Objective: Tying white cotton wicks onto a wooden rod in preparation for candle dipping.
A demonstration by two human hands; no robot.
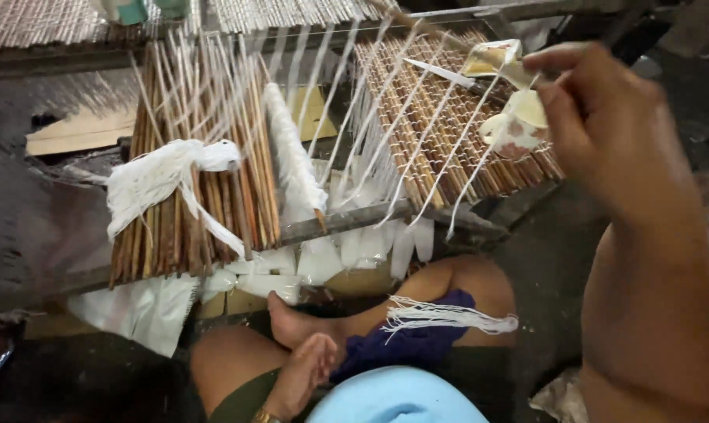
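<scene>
The right hand [605,129] is raised at the upper right, forearm running up from the lower right corner. Its fingers [558,59] curl inward to the left, thumb and forefinger drawn together in a pinching grip; what lies between them cannot be told. The left hand [303,376] hangs low, near the bottom centre, relaxed, fingers loosely bent and holding nothing, resting beside a bare foot [292,321]. The legs are folded, knees spread to each side.
</scene>
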